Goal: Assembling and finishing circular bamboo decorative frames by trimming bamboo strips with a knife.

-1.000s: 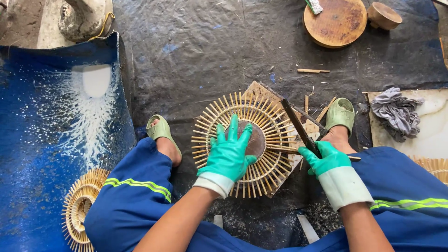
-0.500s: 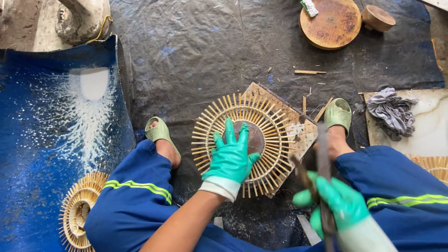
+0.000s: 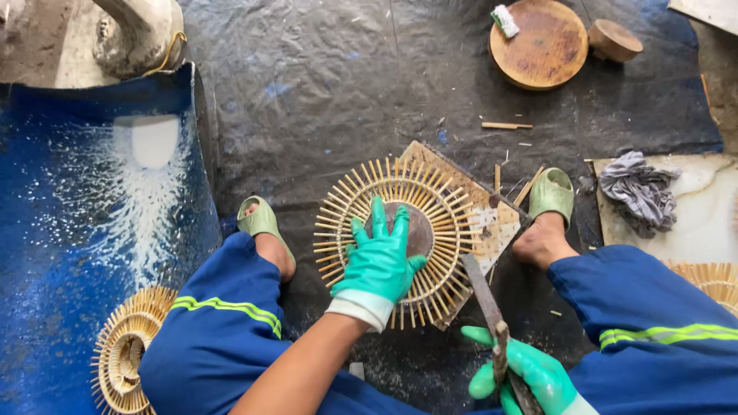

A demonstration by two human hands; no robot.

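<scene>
Dark plastic sheeting covers the floor — left hand [image 3: 378, 260] spread flat, pinning a sunburst bamboo frame [image 3: 396, 240] to its board [image 3: 492, 223]; right hand [image 3: 523, 375] clenches a blade [image 3: 484, 296].

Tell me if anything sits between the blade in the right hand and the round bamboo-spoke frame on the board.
Nothing visible does. The right hand holds the long dark metal blade, whose tip points at the round bamboo-spoke frame's lower right rim, with only bare dark tarp around it. The left hand presses the frame's centre, off that line.
</scene>
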